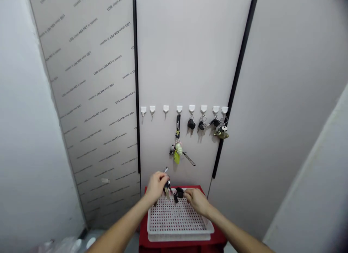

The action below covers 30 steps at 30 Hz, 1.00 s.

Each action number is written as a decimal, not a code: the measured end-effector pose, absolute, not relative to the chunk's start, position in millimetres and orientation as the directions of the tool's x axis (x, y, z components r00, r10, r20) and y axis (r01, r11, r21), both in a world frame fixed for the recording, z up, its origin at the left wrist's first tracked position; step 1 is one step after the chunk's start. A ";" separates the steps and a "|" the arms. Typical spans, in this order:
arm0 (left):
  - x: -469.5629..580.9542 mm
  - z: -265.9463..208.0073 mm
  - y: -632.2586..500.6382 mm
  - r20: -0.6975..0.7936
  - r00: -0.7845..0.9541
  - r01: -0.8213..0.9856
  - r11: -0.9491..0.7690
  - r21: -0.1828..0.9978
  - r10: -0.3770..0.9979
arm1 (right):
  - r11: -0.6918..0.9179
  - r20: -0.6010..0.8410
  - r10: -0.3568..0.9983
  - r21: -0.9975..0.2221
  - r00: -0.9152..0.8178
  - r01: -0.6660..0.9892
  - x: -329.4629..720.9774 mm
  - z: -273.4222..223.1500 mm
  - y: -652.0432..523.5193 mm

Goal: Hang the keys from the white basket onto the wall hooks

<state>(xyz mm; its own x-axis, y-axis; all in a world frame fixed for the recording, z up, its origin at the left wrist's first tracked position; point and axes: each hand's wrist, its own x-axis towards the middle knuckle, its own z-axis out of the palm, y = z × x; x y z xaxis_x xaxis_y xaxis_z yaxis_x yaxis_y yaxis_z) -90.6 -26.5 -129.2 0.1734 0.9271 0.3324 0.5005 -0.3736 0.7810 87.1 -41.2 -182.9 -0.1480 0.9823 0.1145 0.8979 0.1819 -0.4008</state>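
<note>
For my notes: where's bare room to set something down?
Free: the tray floor, between the near rim and the held keys; the three leftmost hooks. Crowded: around the left hand and right hand; the other five hooks.

Background: smooth white centre panel (190, 57), bordered by a left black strip (136, 82), near vertical in view, and a right black strip (236, 78), slanted. Left panel (92, 78): grey, rows of slanting print incl. "ASA PET"; small white tag (105, 180) low on it. Right panel (277, 111) plain grey. Left wall (24, 129) white. Red table (143, 233) below centre panel. Lower left: translucent plastic (63, 245), blurred.
</note>
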 end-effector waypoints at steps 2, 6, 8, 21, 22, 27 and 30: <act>-84.5 -155.1 -25.9 0.296 0.176 0.539 -0.344 0.769 0.939 | 0.165 0.105 0.985 -0.385 -0.135 0.908 86.2 -189.1 -44.9; -81.6 -179.6 -24.5 0.242 0.196 0.598 -0.311 0.739 0.950 | 0.132 0.071 0.991 -0.327 -0.115 0.936 80.7 -193.2 -51.9; -82.1 -187.6 -26.2 0.216 0.215 0.624 -0.304 0.720 0.952 | 0.134 0.047 0.991 -0.296 -0.126 0.946 77.7 -194.3 -54.1; -80.5 -206.1 -32.2 0.153 0.264 0.719 -0.300 0.627 0.952 | 0.299 0.065 0.953 -0.339 -0.295 0.892 79.9 -130.7 -35.1; -79.9 -206.5 -31.5 0.139 0.245 0.721 -0.276 0.636 0.959 | 0.310 0.146 0.950 -0.387 -0.275 0.868 80.2 -108.6 -29.7; -77.9 -203.4 -27.8 0.004 0.236 0.764 -0.188 0.617 0.972 | 0.200 0.639 0.747 -0.478 0.183 0.855 83.6 -5.3 2.1; -77.8 -199.1 -26.5 -0.038 0.271 0.782 -0.197 0.591 0.962 | 0.067 0.702 0.629 -0.476 0.333 0.877 87.4 22.4 21.2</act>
<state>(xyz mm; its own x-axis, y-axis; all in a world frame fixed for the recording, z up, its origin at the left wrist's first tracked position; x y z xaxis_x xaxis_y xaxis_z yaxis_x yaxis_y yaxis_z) -77.8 -26.5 -199.1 0.2711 0.9618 -0.0380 0.7824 -0.1972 0.5908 87.4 21.2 22.4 0.3332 0.6293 0.7021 0.8769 0.0667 -0.4760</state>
